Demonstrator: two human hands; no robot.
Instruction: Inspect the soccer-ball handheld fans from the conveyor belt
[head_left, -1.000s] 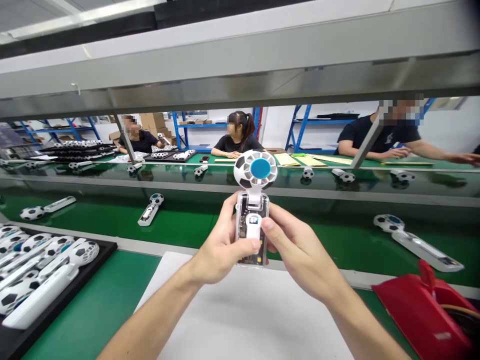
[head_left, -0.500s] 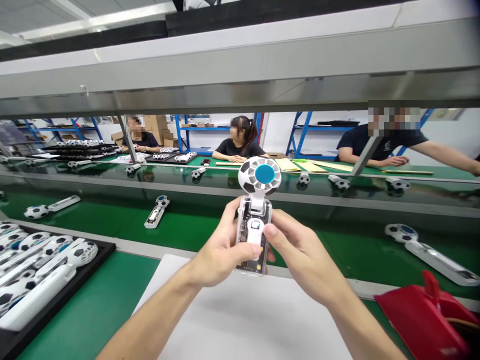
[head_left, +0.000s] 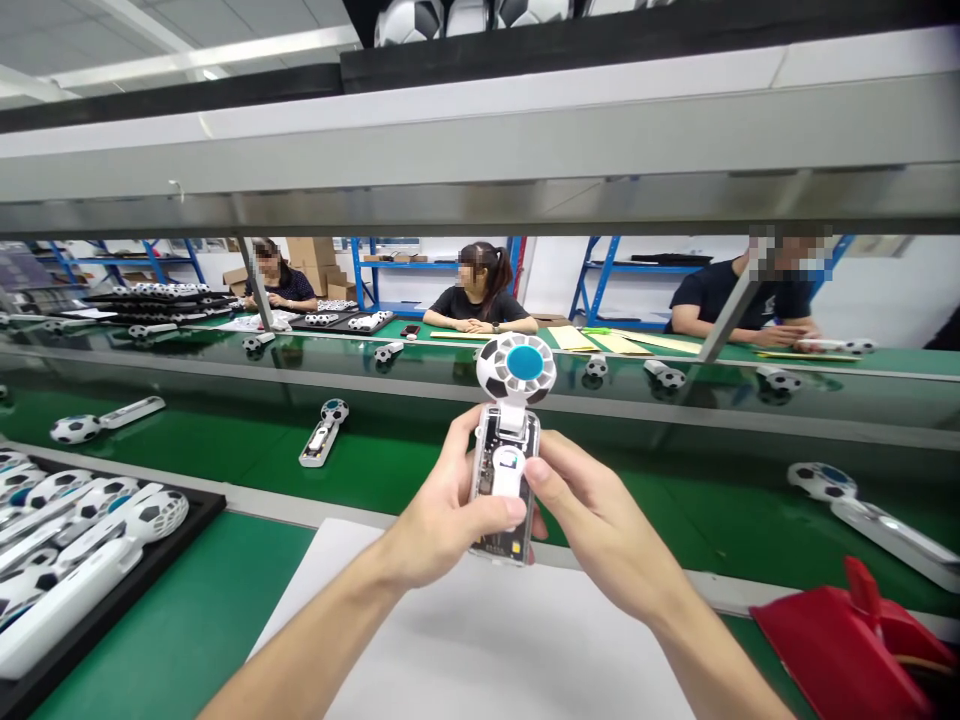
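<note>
A handheld device with a round football-patterned head and a blue disc [head_left: 516, 370] is held upright above a white sheet [head_left: 480, 650]. Its clear body shows dark circuitry and a white panel with a small screen. My left hand [head_left: 442, 520] grips the body from the left, its thumb lying across the lower front. From the right, my right hand [head_left: 592, 510] holds the same body, with the thumb at the panel's edge. The fingers behind the device are mostly hidden.
A black tray [head_left: 176, 545] of similar devices is at the left. More devices lie on the green belt [head_left: 247, 450]. A red pouch [head_left: 847, 640] sits at the lower right. An overhead shelf [head_left: 480, 140] spans the view; three people sit beyond.
The view has tilted slightly upward, with the device still in both my hands. The person at the far right has drawn in an outstretched arm and now has a device at their hands.
</note>
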